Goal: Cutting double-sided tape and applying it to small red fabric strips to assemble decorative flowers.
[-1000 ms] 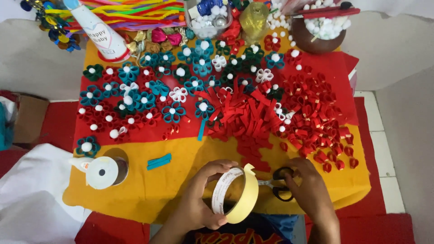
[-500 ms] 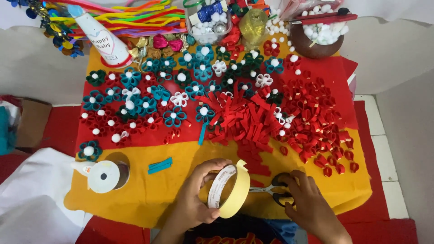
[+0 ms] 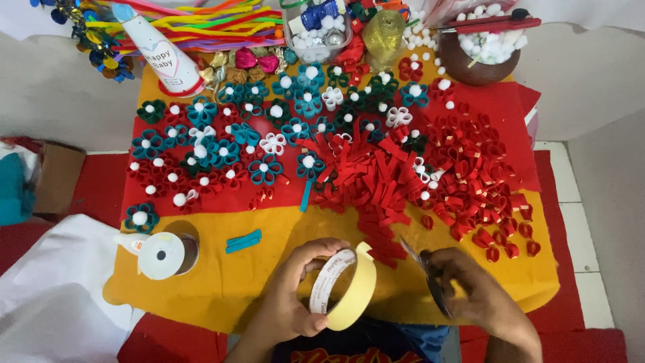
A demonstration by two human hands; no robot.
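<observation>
The left hand [image 3: 292, 302] grips the roll of masking tape [image 3: 342, 288] on edge at the near side of the yellow cloth [image 3: 215, 282], fingers curled through its core. The roll has turned since a second ago, its open face more toward the camera. The right hand [image 3: 480, 296], closed on dark scissors [image 3: 430, 279], has shifted slightly right, blades beside the tape. Red paper strips [image 3: 376, 178] lie farther off.

A yellow-clothed surface [image 3: 222, 282] carries a red felt sheet [image 3: 282, 195] far, a glue bottle [image 3: 158, 254] left, red strips [image 3: 376, 181] centre.
</observation>
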